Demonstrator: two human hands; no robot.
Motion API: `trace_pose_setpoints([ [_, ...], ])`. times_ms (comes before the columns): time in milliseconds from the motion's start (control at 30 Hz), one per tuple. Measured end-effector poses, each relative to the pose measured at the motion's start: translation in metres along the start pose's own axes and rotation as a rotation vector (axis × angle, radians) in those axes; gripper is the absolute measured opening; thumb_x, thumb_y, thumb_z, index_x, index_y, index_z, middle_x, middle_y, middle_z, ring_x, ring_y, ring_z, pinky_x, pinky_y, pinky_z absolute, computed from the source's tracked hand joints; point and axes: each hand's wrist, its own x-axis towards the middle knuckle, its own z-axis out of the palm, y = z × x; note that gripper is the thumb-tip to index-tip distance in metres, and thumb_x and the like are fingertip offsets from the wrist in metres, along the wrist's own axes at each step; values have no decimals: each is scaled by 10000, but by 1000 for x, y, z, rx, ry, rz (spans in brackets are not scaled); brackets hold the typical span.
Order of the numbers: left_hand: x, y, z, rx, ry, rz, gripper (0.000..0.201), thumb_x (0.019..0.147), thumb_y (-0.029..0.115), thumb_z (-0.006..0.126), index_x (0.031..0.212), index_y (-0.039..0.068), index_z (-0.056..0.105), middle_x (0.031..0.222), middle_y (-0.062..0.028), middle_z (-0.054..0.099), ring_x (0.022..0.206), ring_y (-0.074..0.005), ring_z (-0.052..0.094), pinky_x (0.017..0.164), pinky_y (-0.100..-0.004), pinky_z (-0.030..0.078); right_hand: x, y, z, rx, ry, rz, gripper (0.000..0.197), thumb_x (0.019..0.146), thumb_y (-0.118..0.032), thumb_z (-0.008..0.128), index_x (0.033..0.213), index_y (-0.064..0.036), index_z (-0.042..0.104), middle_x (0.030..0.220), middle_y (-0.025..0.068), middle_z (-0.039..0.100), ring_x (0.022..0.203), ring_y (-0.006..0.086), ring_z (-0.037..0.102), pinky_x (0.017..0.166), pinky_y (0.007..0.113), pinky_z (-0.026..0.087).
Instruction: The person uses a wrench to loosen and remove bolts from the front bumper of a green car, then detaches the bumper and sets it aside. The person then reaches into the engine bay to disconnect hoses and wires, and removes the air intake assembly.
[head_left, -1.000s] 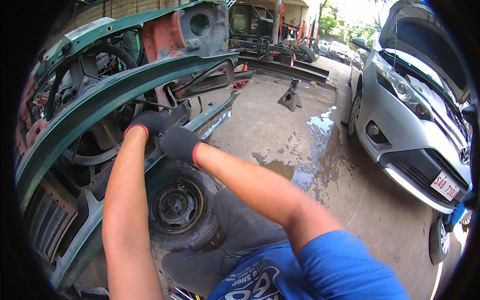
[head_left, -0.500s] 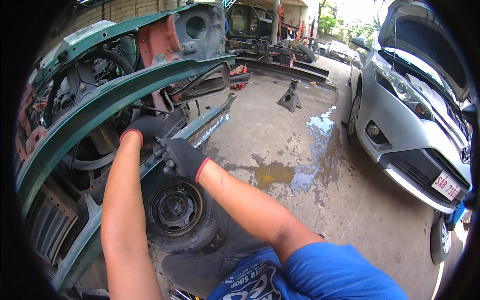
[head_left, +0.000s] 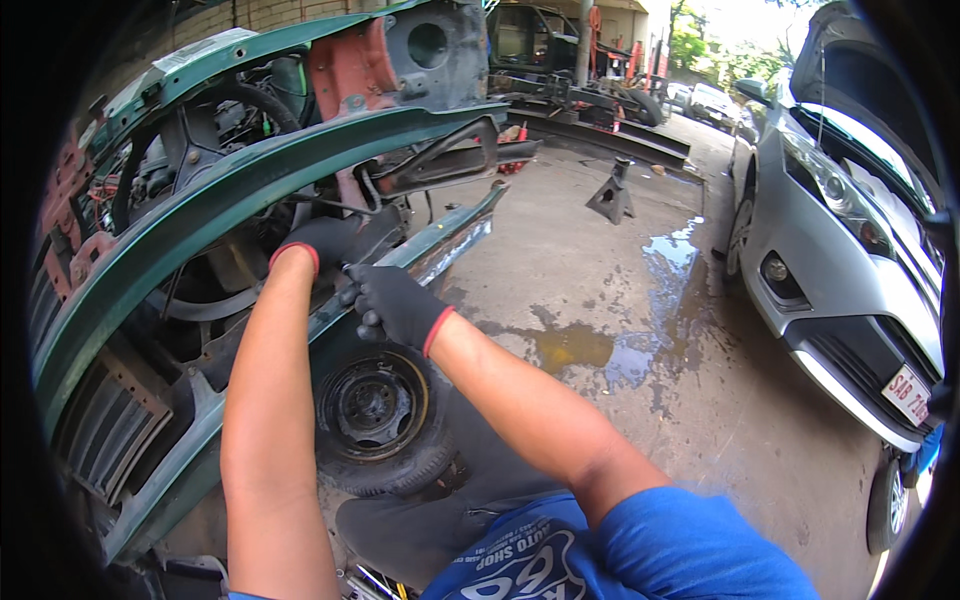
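My left hand [head_left: 325, 242], in a dark glove with a red cuff, reaches in between the green upper rail [head_left: 240, 180] and the lower green crossmember [head_left: 440, 232] of a stripped vehicle front. Its fingers are hidden behind dark metal parts. Just to the right, my right hand [head_left: 402, 305], gloved the same way, is closed by the crossmember. A small shiny metal end shows at its thumb side; what it belongs to I cannot make out. Below both hands a wheel with a black steel rim [head_left: 372, 405] lies beside my leg.
A silver car [head_left: 850, 250] with its hood raised stands at the right. A jack stand [head_left: 613, 190] is on the concrete floor near a puddle [head_left: 640, 340]. Behind it sits a bare vehicle frame [head_left: 590, 100]. Some tools [head_left: 375, 582] lie at the lower edge.
The whole view has shifted, so the scene sits further right in the picture. Both hands keep nearly the same place at the vehicle front, the right one still closed.
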Motion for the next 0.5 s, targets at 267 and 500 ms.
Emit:
trace_pose_setpoints([
  [267, -11, 15, -3, 247, 16, 3, 726, 992, 607, 400, 1224, -8, 707, 1290, -258, 670, 1237, -428, 620, 1055, -435, 455, 5, 1, -17, -424, -80, 21, 207, 945, -227, 593, 962, -59, 712, 862, 119, 752, 785, 279, 749, 646, 437, 531],
  [500, -14, 13, -4, 85, 13, -108, 741, 982, 626, 404, 1209, -8, 714, 1299, -265, 662, 1228, -417, 632, 1054, -437, 456, -9, -12, -22, -316, 200, 220, 183, 1007, -254, 568, 981, -92, 648, 792, 72, 705, 673, 226, 689, 612, 401, 495],
])
